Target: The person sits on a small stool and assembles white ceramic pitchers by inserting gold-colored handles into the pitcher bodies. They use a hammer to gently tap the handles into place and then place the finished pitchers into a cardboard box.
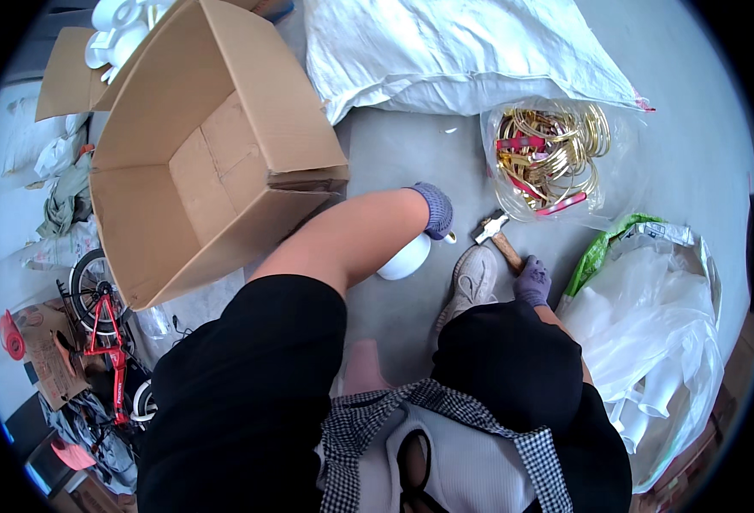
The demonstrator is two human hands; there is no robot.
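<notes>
My left hand [435,210], in a purple knitted glove, is curled over the far side of a smooth white round vessel [405,260] low near the floor. Its fingers are mostly hidden. A small gold loop [451,238] shows between the glove and the vessel. In a matching glove, my right hand [532,282] is closed round the wooden handle end of a hammer [505,248]. The metal hammer head points away from me, just beyond the toe of my light shoe [474,275]. My left forearm hides part of the vessel.
A large open cardboard box [248,111] stands left, with white plastic pieces [118,38] behind it. A white woven sack [462,51] lies ahead. Gold hoops fill a clear bag [556,158]. Right stands a sack with white parts [650,325]; a red bicycle [113,368] is far left.
</notes>
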